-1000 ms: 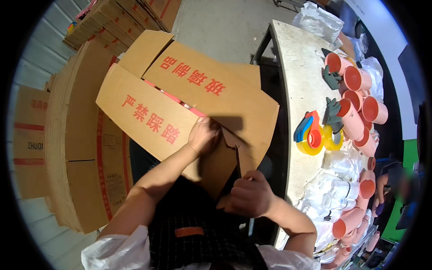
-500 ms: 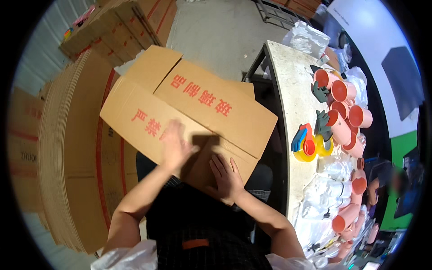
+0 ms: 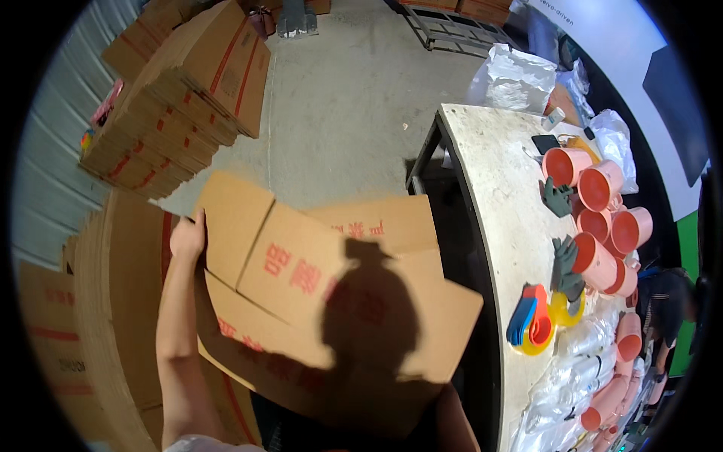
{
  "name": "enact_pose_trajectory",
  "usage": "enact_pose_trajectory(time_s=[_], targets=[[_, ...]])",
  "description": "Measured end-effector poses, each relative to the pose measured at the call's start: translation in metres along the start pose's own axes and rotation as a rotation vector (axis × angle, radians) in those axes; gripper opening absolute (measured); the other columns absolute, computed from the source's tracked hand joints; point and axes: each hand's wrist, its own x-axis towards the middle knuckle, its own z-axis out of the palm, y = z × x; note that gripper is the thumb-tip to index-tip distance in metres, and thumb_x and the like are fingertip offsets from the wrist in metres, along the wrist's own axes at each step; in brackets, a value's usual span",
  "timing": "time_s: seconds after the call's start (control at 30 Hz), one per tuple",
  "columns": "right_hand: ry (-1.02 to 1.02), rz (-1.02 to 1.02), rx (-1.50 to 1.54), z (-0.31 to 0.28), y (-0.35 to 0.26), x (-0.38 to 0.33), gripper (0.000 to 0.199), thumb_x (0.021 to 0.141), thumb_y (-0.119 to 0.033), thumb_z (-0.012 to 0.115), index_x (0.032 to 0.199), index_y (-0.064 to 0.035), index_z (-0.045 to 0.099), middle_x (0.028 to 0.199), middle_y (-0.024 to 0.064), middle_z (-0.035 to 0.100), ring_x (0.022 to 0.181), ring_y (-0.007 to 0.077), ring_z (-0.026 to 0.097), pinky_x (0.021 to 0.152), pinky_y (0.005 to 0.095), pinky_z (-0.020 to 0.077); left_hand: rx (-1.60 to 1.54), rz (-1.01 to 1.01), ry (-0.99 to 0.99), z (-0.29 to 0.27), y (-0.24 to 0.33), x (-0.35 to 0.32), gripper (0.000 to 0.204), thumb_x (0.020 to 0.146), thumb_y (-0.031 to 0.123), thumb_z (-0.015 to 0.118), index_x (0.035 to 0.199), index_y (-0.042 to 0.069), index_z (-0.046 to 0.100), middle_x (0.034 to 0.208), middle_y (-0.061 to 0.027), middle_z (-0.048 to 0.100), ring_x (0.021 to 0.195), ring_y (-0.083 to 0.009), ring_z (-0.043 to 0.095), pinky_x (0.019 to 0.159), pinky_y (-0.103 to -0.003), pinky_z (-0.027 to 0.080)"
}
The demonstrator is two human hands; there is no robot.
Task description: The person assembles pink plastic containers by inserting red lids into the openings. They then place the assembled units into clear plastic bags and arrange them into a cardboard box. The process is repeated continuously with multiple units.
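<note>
A brown cardboard carton (image 3: 256, 218) with red printing lies tilted in front of me, its flaps folded over one another. A far flap (image 3: 399, 215) sticks out beyond the rest. My left hand (image 3: 188, 235) is closed round the carton's left edge, thumb on top. At the lower right corner my right hand (image 3: 448, 403) is against the carton's edge, its fingers hidden beneath. A dark shadow of a head falls across the panels.
Stacks of flattened cartons (image 3: 132, 301) stand close on my left, with another stack (image 3: 218, 75) farther off. On my right, a white-topped table (image 3: 478, 166) carries pink cups (image 3: 595, 260), dark gloves (image 3: 557, 197), tape dispensers (image 3: 535, 320) and plastic-wrapped items. A person (image 3: 666, 301) is beyond it.
Both hands have left the top of the carton for its edges, the left to the far left edge, the right to the lower right corner. The carton has turned and sits lower in view.
</note>
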Motion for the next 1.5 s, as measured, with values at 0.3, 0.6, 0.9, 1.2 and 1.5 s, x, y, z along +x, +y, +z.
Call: enact_pose_trajectory(time_s=[0.3,0.6,0.9,1.2,1.5], targets=[[0.099,0.102,0.099,0.114,0.017,0.081,0.062,0.104,-0.054,0.038,0.15,-0.0119,0.038,0.15,0.01,0.044,0.132,0.026,0.048,0.104,0.0442,0.044,-0.011,0.741,0.352,-0.198,0.325,0.017,0.051,0.099,0.05,0.052,0.106,0.001,0.063,0.099,-0.0202,0.069,0.099,-0.0373,0.065,0.084,-0.046,0.052],[-0.073,-0.138,0.017,0.331,-0.056,0.273,0.07,0.103,-0.061,0.034,0.155,-0.0151,0.03,0.158,0.0114,0.035,0.142,0.0267,0.038,0.109,0.0477,0.037,-0.392,1.228,0.105,-0.167,0.202,-0.03,0.065,0.077,0.031,0.08,0.134,0.01,0.056,0.151,-0.0097,0.046,0.143,-0.0294,0.04,0.121,-0.051,0.025],[-0.276,0.719,-0.446,0.326,0.249,0.138,0.042,0.103,-0.04,0.051,0.136,-0.0146,0.05,0.129,0.0111,0.059,0.121,0.0308,0.055,0.097,0.0491,0.0476,0.241,-0.493,0.153,-0.116,-0.362,-0.264,0.083,0.091,0.027,0.067,0.15,-0.011,0.023,0.161,-0.0285,0.019,0.15,-0.0438,0.018,0.124,-0.048,0.019],[-0.563,0.035,-1.458,0.437,0.513,-0.02,0.113,0.077,-0.046,0.084,0.151,0.0112,0.022,0.15,0.032,0.037,0.139,0.0416,0.039,0.118,0.0422,0.0291,-0.181,-0.755,-0.305,-0.147,-0.392,-0.301,0.056,0.079,0.025,0.078,0.124,0.004,0.053,0.14,-0.0177,0.05,0.124,-0.0338,0.051,0.099,-0.045,0.044],[-0.716,0.361,-1.414,0.449,0.385,-0.036,0.066,0.08,-0.005,0.061,0.14,0.0058,0.038,0.121,0.0214,0.059,0.112,0.0318,0.06,0.097,0.0401,0.0482,0.08,-0.207,-0.145,-0.202,-0.402,-0.274,0.028,0.091,0.032,0.065,0.094,0.004,0.066,0.073,-0.0177,0.068,0.067,-0.0379,0.068,0.062,-0.049,0.055]])
